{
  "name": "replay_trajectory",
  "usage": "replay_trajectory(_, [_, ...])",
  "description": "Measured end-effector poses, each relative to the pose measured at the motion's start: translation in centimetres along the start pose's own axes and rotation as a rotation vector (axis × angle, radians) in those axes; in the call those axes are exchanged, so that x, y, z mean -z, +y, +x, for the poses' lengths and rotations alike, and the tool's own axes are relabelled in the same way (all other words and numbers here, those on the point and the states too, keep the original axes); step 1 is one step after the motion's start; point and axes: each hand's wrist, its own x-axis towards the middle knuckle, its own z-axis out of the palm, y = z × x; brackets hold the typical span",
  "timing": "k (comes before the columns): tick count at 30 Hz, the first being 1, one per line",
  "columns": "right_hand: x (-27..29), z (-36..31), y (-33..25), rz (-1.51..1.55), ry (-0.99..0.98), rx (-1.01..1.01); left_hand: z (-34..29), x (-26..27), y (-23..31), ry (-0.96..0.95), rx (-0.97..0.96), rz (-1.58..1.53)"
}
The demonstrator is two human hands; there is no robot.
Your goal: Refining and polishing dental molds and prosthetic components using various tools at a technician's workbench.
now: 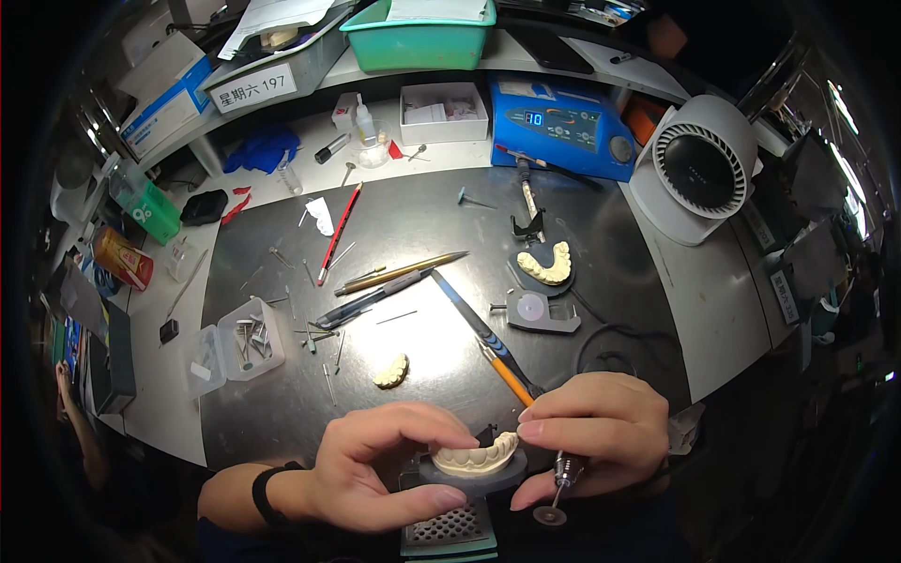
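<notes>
Near the lower edge, my left hand grips a cream plaster dental model on a dark base, fingers over its top and thumb along the front. My right hand is closed around a rotary handpiece, whose metal tip carries a small round disc pointing down. The right fingertips rest at the right end of the tooth row, while the disc hangs apart from the model. Below the model is a perforated metal plate with a green rim. A small loose piece of cast teeth lies just beyond.
A second dental model sits on an articulator base. Knife-like tools, a red pencil and loose burs lie across the dark mat. A clear box of burs stands left; a blue control unit and white fan stand behind.
</notes>
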Motion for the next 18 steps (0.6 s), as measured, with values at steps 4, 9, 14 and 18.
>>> replay_trajectory(4, [-0.4,-0.3,0.0,0.016,0.075,-0.022,-0.1,0.3,0.7,0.009,0.072,0.069])
replay_trajectory(9, [-0.9,-0.9,1.6,0.039,0.123,-0.046,0.1,0.8,0.4,-0.041,0.061,0.090])
replay_trajectory(14, [-0.1,-0.9,0.9,0.004,0.055,-0.050,0.3,0.5,0.7,-0.087,0.027,0.104])
replay_trajectory(18, [0.0,-0.5,1.0,0.027,0.034,-0.038,0.1,0.4,1.0,-0.059,0.122,0.092])
